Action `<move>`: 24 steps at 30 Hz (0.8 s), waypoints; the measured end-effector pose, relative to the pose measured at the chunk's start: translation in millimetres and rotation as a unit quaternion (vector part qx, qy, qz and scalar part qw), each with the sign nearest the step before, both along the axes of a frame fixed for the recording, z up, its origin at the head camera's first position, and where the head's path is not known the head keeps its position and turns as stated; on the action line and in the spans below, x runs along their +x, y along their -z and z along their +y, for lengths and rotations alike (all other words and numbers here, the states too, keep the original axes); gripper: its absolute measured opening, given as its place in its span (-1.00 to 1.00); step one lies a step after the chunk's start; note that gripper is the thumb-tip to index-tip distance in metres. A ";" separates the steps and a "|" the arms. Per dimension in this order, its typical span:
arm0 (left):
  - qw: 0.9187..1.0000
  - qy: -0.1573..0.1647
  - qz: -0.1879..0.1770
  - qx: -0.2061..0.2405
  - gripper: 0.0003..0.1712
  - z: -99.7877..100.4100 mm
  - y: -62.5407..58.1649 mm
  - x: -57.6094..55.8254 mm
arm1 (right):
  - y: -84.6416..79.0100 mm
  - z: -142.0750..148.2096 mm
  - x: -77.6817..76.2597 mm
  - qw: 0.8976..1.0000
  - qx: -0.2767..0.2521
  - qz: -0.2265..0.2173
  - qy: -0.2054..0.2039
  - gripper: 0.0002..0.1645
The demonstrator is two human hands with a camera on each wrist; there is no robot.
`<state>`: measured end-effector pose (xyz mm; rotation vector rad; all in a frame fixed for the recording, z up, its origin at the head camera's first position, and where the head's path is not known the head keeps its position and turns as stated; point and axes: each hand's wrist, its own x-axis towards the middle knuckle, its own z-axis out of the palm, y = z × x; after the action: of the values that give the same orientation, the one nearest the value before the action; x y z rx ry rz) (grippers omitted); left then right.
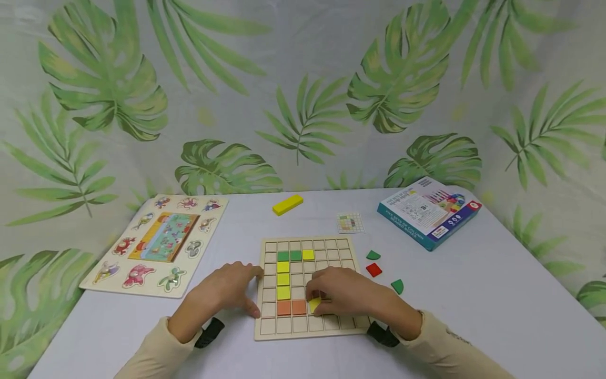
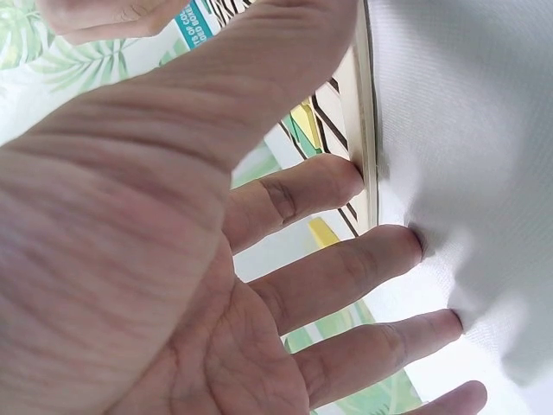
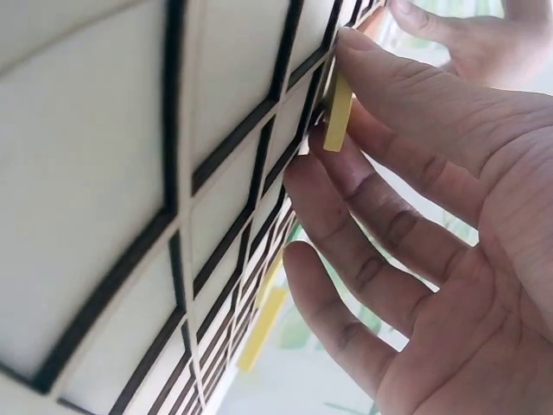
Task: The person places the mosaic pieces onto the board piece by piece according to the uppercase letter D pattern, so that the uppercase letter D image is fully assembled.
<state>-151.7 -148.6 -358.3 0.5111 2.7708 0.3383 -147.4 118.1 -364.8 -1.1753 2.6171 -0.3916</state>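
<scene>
A wooden grid board [image 1: 326,327] lies flat on the white table. My right hand [image 1: 347,292] pinches a yellow square tile [image 1: 314,305] between thumb and fingers over the board's lower part; in the right wrist view the tile [image 3: 339,117] stands tilted against the grid. Just left of it sit two orange tiles [image 1: 291,307]. Above those runs a column of yellow tiles [image 1: 283,279], topped by a row of two green tiles [image 1: 289,256] and one yellow. Thumb and index fingertip of my left hand [image 1: 227,287] touch the board's left edge, its fingers spread and fairly straight.
Right of the board lie two green quarter-round pieces [image 1: 373,255] and a red square [image 1: 374,270]. Behind it are a yellow block [image 1: 288,204] and a small pattern card [image 1: 350,222]. A boxed game [image 1: 428,210] stands at back right, an animal puzzle board [image 1: 189,271] at left.
</scene>
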 end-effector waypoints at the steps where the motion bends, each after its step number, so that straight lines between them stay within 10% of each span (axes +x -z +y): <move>1: 1.000 0.000 -0.001 0.000 -0.10 0.0 0.3 0.0 | -0.4 -0.4 0.2 1.000 0.001 -0.001 0.001 -0.78; 24: 1.000 0.002 -0.002 0.000 -0.11 0.3 -0.2 -0.4 | -0.9 0.3 -0.6 1.000 0.002 0.001 0.008 -0.89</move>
<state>-152.1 -148.2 -358.1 0.5149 2.7659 0.3391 -148.0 118.4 -363.9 -1.1541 2.6289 -0.3873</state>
